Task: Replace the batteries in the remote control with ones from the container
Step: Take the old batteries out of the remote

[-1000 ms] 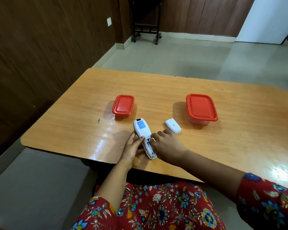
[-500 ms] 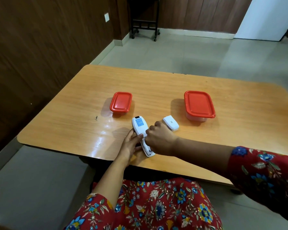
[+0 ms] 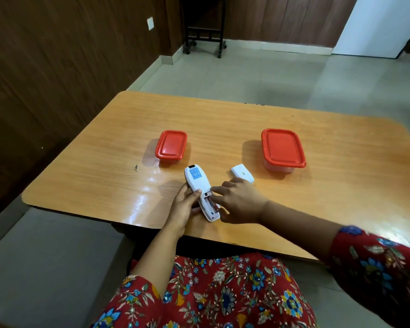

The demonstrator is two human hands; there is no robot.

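Nearest: red floral fabric across the lap, the same print on the right sleeve (image 3: pixel 374 263). Just beyond, two bare hands at the near edge of a glossy, orange-toned wood-grain bench (image 3: pixel 329 185) with rounded corners. Left hand (image 3: pixel 184 207) wrapped around the left side of a white plastic remote control (image 3: pixel 199 188), thumb pressed on its back, fingers curled beneath: clamped on it. Right hand (image 3: pixel 240 202) loosely spread, not gripping anything; index finger stretched to touch the top rim of the open battery bay, thumb resting against the remote's lower end. Remote lying face down, slim and rounded, a blue label on its upper back; in the exposed bay, a red-tipped battery (image 3: pixel 211 205) seated, exact count hard to tell. Just behind the right hand, one small white rounded-rectangle battery cover (image 3: pixel 242 173) flat on the bench. Further back, two clear plastic containers with glossy red snap lids, both closed: a smaller container (image 3: pixel 171 147) to the left, a larger container (image 3: pixel 282 149) to the right, well apart. Beyond the bench, pale floor tiles, dark wood-panel walls and one black wheeled stand (image 3: pixel 205 27).
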